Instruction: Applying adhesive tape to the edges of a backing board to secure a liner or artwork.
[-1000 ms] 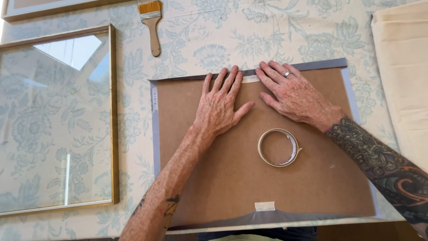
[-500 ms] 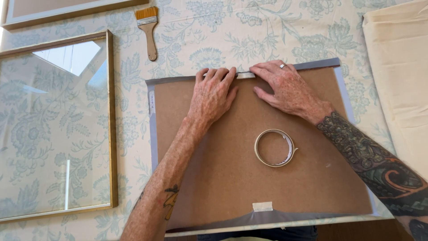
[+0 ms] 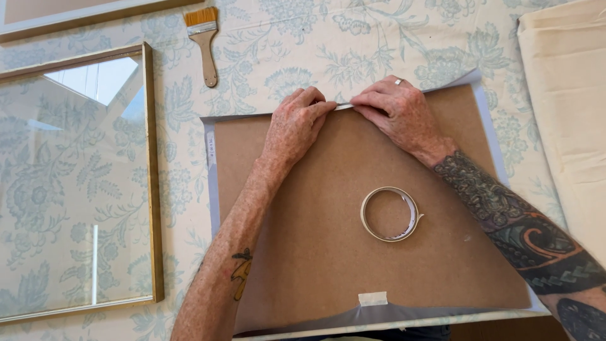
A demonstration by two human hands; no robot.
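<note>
Both hands (image 3: 344,117) have curled, pinching tape strip (image 3: 344,106) at brown board (image 3: 328,252) edge on floral cloth (image 3: 328,44)

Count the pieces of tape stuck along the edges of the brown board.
2. One tape piece sits at the far edge of the brown board, between the fingertips of both hands; another tape piece sits at the near edge. The hands may hide more.

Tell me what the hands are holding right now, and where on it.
Both hands, left and right, grip the far edge of the brown board, fingertips at a small tape strip there.
</note>
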